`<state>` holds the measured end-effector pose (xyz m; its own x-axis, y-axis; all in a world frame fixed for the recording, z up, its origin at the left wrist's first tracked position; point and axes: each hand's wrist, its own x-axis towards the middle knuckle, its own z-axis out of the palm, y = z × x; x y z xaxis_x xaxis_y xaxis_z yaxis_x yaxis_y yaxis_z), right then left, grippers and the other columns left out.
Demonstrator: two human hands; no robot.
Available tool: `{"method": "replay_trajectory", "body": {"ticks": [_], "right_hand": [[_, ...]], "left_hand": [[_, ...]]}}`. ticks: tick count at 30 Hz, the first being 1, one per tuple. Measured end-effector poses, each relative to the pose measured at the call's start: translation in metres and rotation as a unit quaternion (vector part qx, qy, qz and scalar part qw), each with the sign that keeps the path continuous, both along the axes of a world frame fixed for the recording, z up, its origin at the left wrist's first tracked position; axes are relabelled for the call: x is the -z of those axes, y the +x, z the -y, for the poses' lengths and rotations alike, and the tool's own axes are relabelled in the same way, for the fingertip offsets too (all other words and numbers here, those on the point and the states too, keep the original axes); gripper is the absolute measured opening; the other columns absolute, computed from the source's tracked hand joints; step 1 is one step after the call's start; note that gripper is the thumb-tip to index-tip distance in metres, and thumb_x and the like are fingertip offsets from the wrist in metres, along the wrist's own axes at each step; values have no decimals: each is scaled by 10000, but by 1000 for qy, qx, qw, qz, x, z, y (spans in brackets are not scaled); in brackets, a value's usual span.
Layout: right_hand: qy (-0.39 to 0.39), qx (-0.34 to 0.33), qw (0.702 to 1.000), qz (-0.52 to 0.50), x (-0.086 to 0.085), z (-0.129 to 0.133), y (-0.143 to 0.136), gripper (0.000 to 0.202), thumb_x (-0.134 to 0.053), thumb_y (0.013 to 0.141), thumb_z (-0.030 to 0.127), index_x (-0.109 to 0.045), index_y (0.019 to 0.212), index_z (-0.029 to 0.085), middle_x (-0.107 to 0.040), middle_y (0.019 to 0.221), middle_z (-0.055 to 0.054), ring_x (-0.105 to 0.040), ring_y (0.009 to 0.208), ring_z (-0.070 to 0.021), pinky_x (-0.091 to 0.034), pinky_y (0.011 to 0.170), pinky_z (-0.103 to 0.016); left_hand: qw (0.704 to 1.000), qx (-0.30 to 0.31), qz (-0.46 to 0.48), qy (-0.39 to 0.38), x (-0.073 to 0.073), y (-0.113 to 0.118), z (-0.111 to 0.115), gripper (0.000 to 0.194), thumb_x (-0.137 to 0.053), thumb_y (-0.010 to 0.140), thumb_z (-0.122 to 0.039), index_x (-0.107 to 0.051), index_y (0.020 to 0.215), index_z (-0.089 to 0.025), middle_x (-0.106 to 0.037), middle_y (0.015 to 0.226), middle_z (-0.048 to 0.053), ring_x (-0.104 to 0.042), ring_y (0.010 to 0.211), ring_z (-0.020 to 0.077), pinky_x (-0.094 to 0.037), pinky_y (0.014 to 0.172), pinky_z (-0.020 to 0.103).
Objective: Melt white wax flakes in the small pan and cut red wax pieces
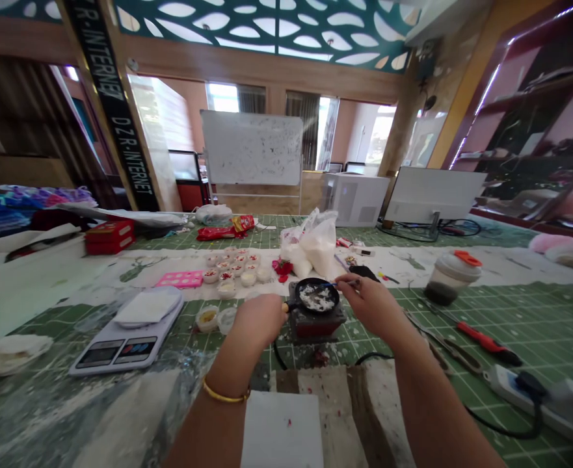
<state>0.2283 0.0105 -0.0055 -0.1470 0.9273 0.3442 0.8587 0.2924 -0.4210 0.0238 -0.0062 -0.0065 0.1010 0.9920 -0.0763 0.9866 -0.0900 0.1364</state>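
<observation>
The room was big, and a whiteboard (252,146) stood at the back, past our table (510,302). Our left hand (261,322) was curled at the wooden handle (285,307) of a little black pan (298,291), we think so the pan would not slide, but we could not see most of its fingers. The pan sat on a dark red block (315,328) in front of us, with white bits (315,299) inside. Our right hand (361,299) pinched a thin blue stick (329,284), and the stick's tip went over the pan's rim, maybe because that way kept our fingers off the pan. Small cups (238,267) stood close together past our left hand, perhaps so they took up less room. A flat scale (130,330) lay to the left with a white sheet (147,307) on it. The table had a green cover (554,325) with white lines, and a pale strip (495,263) with deer pictures ran across it. Light came in through the windows (224,97) behind the whiteboard.
</observation>
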Motion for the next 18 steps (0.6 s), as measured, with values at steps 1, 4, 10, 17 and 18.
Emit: {"method": "replay_trajectory", "body": {"ticks": [1, 4, 10, 17, 18], "right_hand": [[1, -4, 1000, -4, 2, -1, -2, 330, -391, 850, 348, -654, 954, 178, -669, 778, -76, -593, 717, -208, -371, 635, -274], [-19, -46, 999, -12, 4, 0, -8, 309, -412, 846, 361, -657, 942, 200, -663, 743, -42, -586, 670, -173, -381, 612, -249], [-19, -92, 994, -62, -3, 15, -4, 312, -408, 842, 401, -646, 908, 211, -657, 767, -20, -564, 642, -150, -375, 583, -240], [-3, 19, 1000, 15, -3, 3, 4, 314, -410, 818, 363, -670, 846, 189, -629, 611, -29, -535, 544, -159, -321, 536, -251], [0, 28, 999, 22, -4, 3, 7, 319, -400, 820, 361, -669, 821, 190, -631, 615, -32, -533, 542, -158, -317, 534, -251]], "left_hand": [[1000, -1, -1, 0, 0, 0, 0, 265, -445, 777, -330, -636, 857, -165, -677, 913, 136, -627, 842, 257, -433, 637, 300], [1000, 2, 1, -2, 0, 0, 0, 257, -450, 772, -327, -633, 859, -168, -677, 899, 125, -629, 826, 253, -430, 624, 295], [1000, 8, 3, -2, 1, -2, -2, 249, -457, 771, -335, -635, 841, -176, -680, 875, 121, -628, 813, 249, -427, 623, 296], [1000, 15, 6, 6, 2, -2, -1, 258, -450, 783, -343, -634, 850, -176, -678, 889, 119, -627, 828, 251, -425, 632, 299], [1000, 14, 7, 6, 2, -2, -1, 259, -446, 785, -337, -636, 847, -172, -677, 885, 122, -627, 823, 253, -424, 628, 301]]}}
